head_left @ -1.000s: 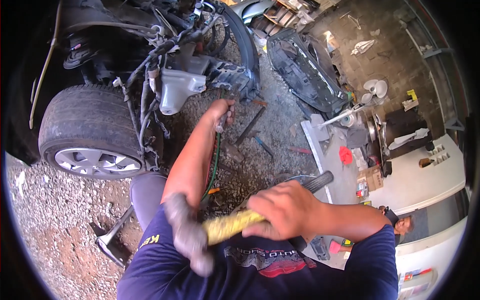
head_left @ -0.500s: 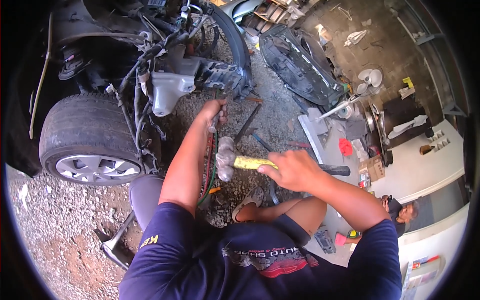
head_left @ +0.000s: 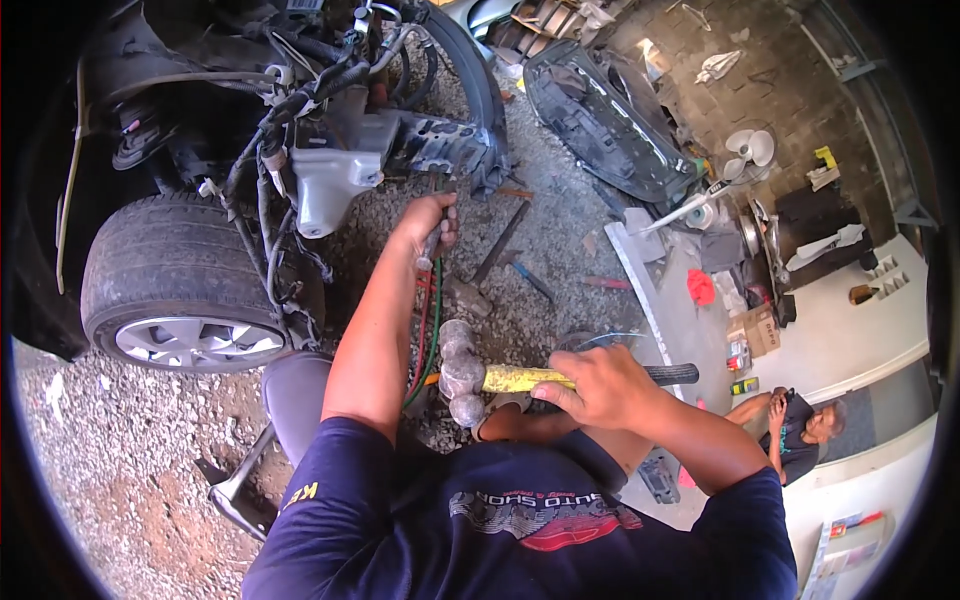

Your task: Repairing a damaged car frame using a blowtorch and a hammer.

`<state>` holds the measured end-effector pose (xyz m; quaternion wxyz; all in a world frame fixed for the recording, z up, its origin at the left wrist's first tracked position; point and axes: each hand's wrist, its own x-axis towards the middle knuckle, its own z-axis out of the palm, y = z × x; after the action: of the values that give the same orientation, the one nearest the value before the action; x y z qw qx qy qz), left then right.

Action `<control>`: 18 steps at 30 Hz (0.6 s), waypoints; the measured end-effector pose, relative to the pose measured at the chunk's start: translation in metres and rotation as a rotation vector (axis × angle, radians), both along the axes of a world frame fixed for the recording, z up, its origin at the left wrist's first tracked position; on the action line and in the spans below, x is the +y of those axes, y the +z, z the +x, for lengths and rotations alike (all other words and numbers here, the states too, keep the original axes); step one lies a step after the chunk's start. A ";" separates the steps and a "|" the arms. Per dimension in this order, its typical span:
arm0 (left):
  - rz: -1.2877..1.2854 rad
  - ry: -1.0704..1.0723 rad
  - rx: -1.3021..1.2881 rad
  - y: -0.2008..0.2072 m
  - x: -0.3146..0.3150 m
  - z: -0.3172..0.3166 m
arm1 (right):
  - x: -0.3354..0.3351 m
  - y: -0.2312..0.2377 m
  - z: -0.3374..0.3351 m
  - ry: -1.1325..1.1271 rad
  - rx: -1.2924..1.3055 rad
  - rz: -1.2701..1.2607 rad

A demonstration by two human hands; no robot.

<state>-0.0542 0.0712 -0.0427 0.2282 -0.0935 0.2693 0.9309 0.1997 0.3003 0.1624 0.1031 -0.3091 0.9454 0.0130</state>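
My left hand (head_left: 428, 222) is closed round a short metal rod (head_left: 430, 248), its blunt end sticking out toward me; the far end is mostly hidden by the fingers. Just beyond the hand is the dark metal rail (head_left: 450, 150) of a stripped car front, beside a silver-grey metal housing (head_left: 340, 182). My right hand (head_left: 600, 388) grips a hammer (head_left: 462, 374) by its yellow and black handle. The hammer's worn, rounded steel head hangs nearer my body than the rod, apart from it. Red and green hoses (head_left: 437, 325) run below my left hand.
A car wheel (head_left: 175, 265) and dangling wiring (head_left: 265, 190) stand at left. On the gravel lie a long-handled tool (head_left: 500, 242) and a blue-handled tool (head_left: 532, 282). A black car panel (head_left: 605, 125) lies far right of centre. Another person (head_left: 800, 430) sits at right.
My right hand has drawn the hammer back toward my body, away from the rod. My left hand stays by the rail. My leg has shifted, and the person at right has raised their hands.
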 end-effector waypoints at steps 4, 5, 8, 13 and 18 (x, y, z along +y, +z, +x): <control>0.017 0.005 0.020 -0.002 0.005 -0.004 | 0.001 -0.002 -0.006 -0.025 -0.009 -0.016; 0.033 -0.011 0.045 -0.002 0.006 -0.006 | 0.000 -0.001 -0.008 -0.024 -0.003 -0.032; 0.053 -0.032 0.054 0.000 0.009 -0.012 | -0.008 0.004 -0.009 0.002 -0.003 -0.060; 0.016 -0.042 0.042 0.008 0.012 -0.012 | -0.036 0.028 -0.010 0.160 0.000 -0.124; -0.011 -0.030 0.029 0.015 0.012 -0.012 | -0.052 0.045 -0.008 0.391 0.061 -0.252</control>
<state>-0.0659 0.0832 -0.0273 0.2376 -0.0774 0.2789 0.9272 0.1912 0.2481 0.2078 0.0306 -0.4964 0.8642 -0.0762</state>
